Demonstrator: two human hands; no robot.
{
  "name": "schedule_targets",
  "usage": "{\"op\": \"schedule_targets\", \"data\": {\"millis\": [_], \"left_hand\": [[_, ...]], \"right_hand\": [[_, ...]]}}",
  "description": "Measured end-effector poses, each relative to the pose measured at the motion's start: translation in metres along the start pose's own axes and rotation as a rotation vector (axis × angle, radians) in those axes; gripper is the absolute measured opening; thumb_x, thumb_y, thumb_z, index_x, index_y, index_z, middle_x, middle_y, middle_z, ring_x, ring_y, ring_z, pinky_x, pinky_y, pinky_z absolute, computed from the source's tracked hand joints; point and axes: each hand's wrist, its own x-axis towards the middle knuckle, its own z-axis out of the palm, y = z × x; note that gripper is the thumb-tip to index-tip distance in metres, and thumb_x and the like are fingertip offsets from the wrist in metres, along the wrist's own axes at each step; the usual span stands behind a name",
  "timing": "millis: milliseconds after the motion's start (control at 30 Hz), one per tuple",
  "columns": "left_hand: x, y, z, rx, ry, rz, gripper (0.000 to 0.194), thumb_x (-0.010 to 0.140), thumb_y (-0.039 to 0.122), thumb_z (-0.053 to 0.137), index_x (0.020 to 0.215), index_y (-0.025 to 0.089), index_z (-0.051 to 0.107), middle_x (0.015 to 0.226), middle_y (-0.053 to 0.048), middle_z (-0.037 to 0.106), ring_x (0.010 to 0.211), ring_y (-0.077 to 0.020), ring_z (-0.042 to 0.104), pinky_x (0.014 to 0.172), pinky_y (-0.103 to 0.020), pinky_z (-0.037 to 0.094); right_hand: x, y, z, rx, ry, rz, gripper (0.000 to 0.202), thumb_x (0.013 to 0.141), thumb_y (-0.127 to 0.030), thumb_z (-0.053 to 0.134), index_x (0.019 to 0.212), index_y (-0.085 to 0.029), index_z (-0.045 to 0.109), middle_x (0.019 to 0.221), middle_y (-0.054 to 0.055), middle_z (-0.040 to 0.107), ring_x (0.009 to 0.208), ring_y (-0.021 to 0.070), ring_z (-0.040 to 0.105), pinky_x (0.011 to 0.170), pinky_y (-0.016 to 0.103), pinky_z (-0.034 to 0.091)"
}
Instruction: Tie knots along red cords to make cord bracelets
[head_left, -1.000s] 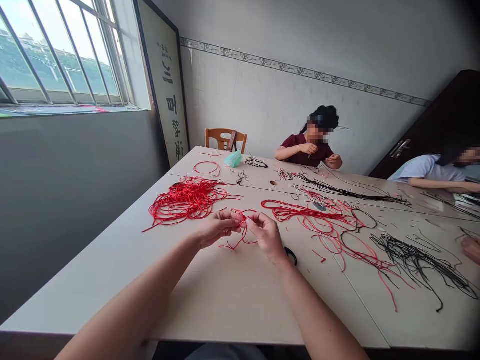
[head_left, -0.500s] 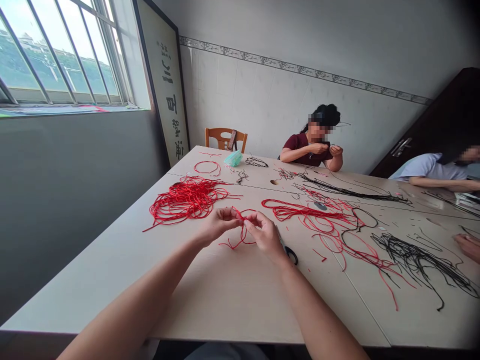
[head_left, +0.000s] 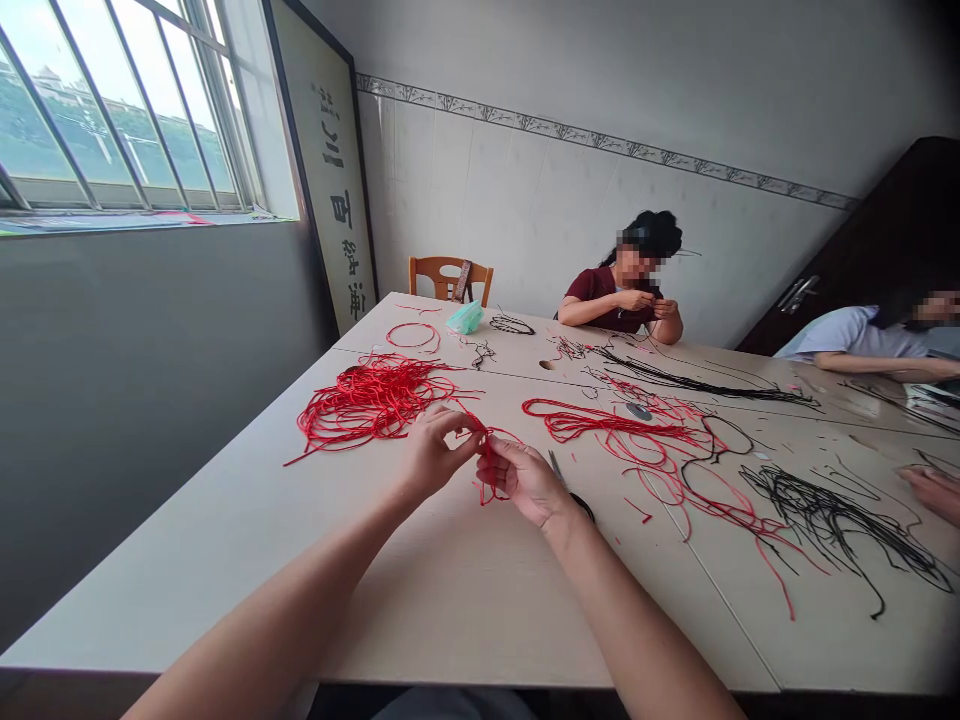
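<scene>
A red cord (head_left: 491, 490) runs between my two hands above the table, its loops and ends hanging below the fingers. My left hand (head_left: 442, 445) pinches it between thumb and forefinger. With the palm turned partly up, my right hand (head_left: 525, 480) holds the same cord at its fingertips. Whether there is a knot between the fingers is too small to tell. Just beyond my left hand lies a heap of red cords (head_left: 367, 400). A pair of scissors (head_left: 579, 505) lies partly hidden behind my right hand and wrist.
On the table (head_left: 225, 580), a bundle of red cords (head_left: 600, 420) and a pile of black cords (head_left: 832, 520) lie to the right. A green plastic bag (head_left: 465, 318) sits further back. One co-worker (head_left: 622, 290) sits opposite, another (head_left: 862, 335) at far right.
My right hand has rolled palm-up and its fingers have moved under the cord. The cord's loose ends have swung closer in beneath my hands. My left hand has tilted slightly upward.
</scene>
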Motion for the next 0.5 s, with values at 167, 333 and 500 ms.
{"op": "schedule_targets", "data": {"millis": [167, 333, 500], "left_hand": [[-0.004, 0.000, 0.009, -0.256, -0.045, -0.161, 0.010, 0.074, 0.027, 0.060, 0.075, 0.018, 0.065, 0.070, -0.001, 0.061, 0.070, -0.0136, 0.052, 0.067, -0.025, 0.039], [-0.005, -0.003, 0.017, -0.739, -0.216, -0.474, 0.020, 0.070, 0.035, 0.065, 0.072, 0.015, 0.063, 0.071, -0.002, 0.062, 0.066, -0.0121, 0.051, 0.063, -0.025, 0.037], [-0.004, -0.006, 0.013, -0.840, -0.303, -0.648, 0.017, 0.066, 0.033, 0.066, 0.067, 0.016, 0.062, 0.070, 0.000, 0.062, 0.060, -0.0089, 0.046, 0.057, -0.023, 0.030]], "right_hand": [[0.002, 0.001, 0.002, 0.066, 0.165, -0.131, 0.024, 0.060, -0.032, 0.074, 0.079, -0.020, 0.066, 0.079, 0.002, 0.067, 0.062, 0.0104, 0.057, 0.059, 0.022, 0.044], [0.000, -0.003, 0.006, -0.111, 0.202, -0.375, 0.017, 0.065, -0.031, 0.069, 0.075, -0.018, 0.064, 0.079, 0.002, 0.067, 0.070, 0.0121, 0.059, 0.070, 0.026, 0.048], [-0.001, -0.005, 0.006, -0.286, 0.217, -0.480, 0.018, 0.069, -0.033, 0.066, 0.077, -0.018, 0.061, 0.074, 0.003, 0.067, 0.068, 0.0152, 0.062, 0.069, 0.030, 0.050]]}}
